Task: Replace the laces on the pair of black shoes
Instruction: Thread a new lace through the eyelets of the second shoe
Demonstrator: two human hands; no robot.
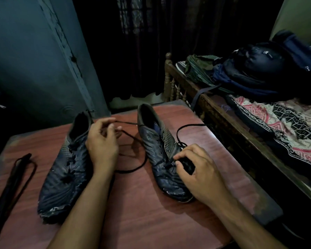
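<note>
**Two black shoes on a reddish table, one lace being handled**

From left to right: a bundle of dark spare laces lies along the left edge of the wooden table. Beside it rests the left shoe, toe toward the viewer, its eyelets showing no threaded lace. The left hand hovers just over that shoe's inner side, fingers curled, pinching one end of a black lace; the exact grip is hard to make out in the dim light. The lace loops across the table between the shoes and runs to the right shoe, which stands parallel, heel away from the viewer. The right hand rests on this shoe's forefoot, its fingers curled over the lower eyelets and apparently gripping the lace there. A further loop of lace arcs on the table beyond that hand. At far right stands a bed carrying a dark backpack.
</note>
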